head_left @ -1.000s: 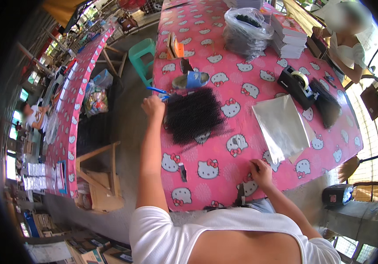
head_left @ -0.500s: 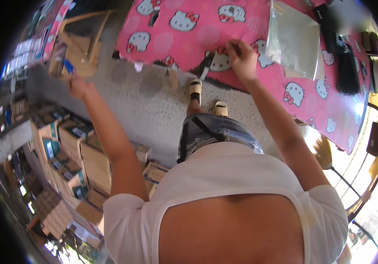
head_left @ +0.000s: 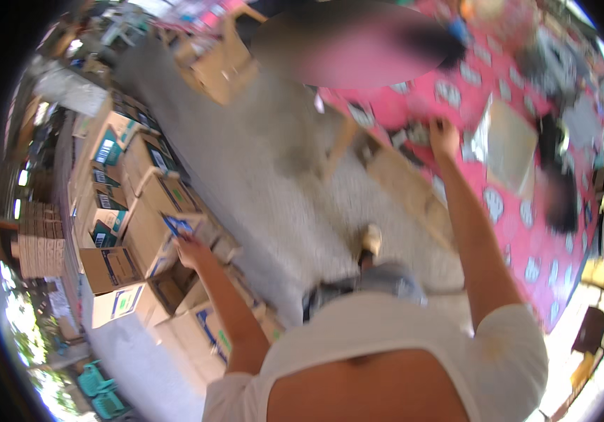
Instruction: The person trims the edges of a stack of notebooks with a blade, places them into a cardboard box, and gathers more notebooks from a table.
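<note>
My left hand is out over the cardboard boxes at the left, its fingers closed around a slim blue thing. Blur hides what kind of thing that is. My right hand is above the near edge of a table with a pink patterned cover, close to a torn, dark patch of it. The fingers of that hand are curled in, and whatever they may hold does not show. To its right a clear plastic sheet or bag lies on the cover.
Several cardboard boxes are stacked along the left, one with its flaps raised. Dark items lie on the table's right part. Farther off, a brown carton stands on the concrete floor. Turquoise plastic stools are at lower left.
The view has swung left, bringing the boxes closer to the middle. My left hand, still with the blue thing, is now over the boxes. My right hand remains at the table edge.
</note>
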Available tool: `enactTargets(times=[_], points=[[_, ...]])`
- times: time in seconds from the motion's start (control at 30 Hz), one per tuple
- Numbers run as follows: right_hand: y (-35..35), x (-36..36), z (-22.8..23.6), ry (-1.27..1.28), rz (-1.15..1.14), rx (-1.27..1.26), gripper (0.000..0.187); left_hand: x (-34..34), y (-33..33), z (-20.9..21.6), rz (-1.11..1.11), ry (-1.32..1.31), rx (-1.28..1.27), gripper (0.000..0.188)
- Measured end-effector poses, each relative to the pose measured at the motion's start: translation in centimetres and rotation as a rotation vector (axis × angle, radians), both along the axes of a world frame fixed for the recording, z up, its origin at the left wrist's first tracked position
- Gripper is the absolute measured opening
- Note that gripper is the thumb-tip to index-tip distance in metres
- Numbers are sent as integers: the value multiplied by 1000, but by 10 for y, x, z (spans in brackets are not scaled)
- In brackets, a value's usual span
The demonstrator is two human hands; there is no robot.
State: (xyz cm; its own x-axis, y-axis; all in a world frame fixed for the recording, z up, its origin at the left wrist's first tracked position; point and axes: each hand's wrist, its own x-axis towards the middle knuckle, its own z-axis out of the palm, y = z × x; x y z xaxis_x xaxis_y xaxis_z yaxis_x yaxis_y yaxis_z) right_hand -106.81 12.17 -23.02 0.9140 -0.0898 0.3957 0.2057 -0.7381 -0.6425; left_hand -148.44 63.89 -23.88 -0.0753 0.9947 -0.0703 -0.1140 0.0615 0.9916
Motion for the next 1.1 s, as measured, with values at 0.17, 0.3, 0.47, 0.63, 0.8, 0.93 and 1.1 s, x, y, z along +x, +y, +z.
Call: enactTargets(times=[0.17, 0.3, 0.47, 0.63, 0.8, 0.93, 1.1], points=[[-41, -19, -15, -306, -36, -102, 16, -19, -40, 44, 0, -362, -165, 27], [55, -114, -27, -262, -74, -106, 25, -126, -36, 62, -62, -366, -80, 27], [155, -237, -70, -49, 273, 193, 23, -146, -60, 69, -188, -372, -221, 25], [262, -400, -22, 502, 993, 262, 44, -170, -88, 70, -503, -274, -292, 23], [316, -447, 29, 898, 1479, 633, 32, -190, -122, 74, -675, -310, -377, 24], [334, -466, 35, 1170, 1577, 610, 24, -213, -126, 73, -561, -369, -465, 24], [361, -478, 48, 1256, 1469, 701, 19, -221, -102, 53, -506, -406, -446, 25]])
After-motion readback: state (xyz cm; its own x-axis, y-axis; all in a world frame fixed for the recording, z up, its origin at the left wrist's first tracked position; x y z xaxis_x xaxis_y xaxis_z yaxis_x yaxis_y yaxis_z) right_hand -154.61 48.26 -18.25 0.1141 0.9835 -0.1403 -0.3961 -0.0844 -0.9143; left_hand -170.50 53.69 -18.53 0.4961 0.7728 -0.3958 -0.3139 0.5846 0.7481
